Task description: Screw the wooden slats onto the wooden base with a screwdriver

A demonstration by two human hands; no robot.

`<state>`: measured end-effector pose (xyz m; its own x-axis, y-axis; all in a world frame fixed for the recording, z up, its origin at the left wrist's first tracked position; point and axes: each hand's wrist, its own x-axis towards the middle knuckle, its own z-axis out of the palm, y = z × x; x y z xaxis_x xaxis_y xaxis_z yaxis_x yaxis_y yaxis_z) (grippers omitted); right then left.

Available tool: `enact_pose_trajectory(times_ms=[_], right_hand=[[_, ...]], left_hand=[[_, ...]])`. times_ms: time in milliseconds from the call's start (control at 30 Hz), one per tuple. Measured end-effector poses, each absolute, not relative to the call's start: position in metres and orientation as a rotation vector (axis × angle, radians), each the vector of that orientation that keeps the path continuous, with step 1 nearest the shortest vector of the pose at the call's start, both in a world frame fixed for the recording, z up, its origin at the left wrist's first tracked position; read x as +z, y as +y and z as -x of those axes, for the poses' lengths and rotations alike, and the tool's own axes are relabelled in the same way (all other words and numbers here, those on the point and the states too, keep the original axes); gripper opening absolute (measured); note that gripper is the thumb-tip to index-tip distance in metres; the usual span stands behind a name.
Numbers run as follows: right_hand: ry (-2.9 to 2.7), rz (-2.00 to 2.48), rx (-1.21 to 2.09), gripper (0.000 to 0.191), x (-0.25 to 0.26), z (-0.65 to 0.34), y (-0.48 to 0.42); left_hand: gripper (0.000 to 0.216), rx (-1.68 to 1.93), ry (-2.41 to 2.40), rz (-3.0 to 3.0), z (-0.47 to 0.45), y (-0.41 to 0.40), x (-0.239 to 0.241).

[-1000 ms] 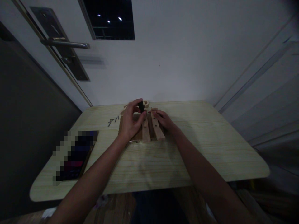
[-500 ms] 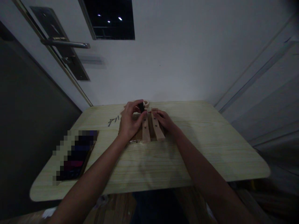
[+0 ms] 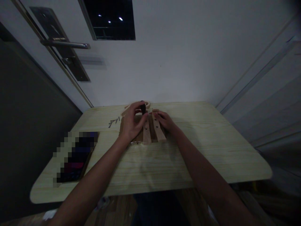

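My left hand (image 3: 132,124) is closed with thumb and fingers around a short, upright black handle (image 3: 143,108) that looks like a screwdriver's; its lower end is hidden. Below it lies a light wooden strip (image 3: 147,135) with dark holes. My right hand (image 3: 166,121) grips the far end of a second holed wooden strip (image 3: 160,133), where a small crosspiece shows. Both strips rest side by side on a brown pad (image 3: 136,138) with a shiny, plastic-like front edge. Several dark screws (image 3: 113,121) lie left of my left hand.
Behind my left hand lie a wooden piece (image 3: 125,110) and a pale ring (image 3: 147,103). A phone (image 3: 78,160), partly blurred out, sits on the left of the wood-grain table (image 3: 207,150). A white door (image 3: 164,56) with a lever handle (image 3: 68,44) stands right behind the table.
The black handle has gone from tilted to more upright as my left fingers shifted around it. My right hand and the wooden strips have stayed in place.
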<state>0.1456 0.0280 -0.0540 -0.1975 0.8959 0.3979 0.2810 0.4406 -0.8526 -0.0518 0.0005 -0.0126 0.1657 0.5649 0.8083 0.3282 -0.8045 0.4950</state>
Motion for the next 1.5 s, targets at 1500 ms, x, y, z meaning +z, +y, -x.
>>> enact_pose_trajectory(times_ms=[1500], right_hand=[[-1.876,0.824,0.518,0.029,0.04,-0.118,-0.003]], left_hand=[[0.023,1.555,1.039,-2.398,0.045,-0.002,0.001]])
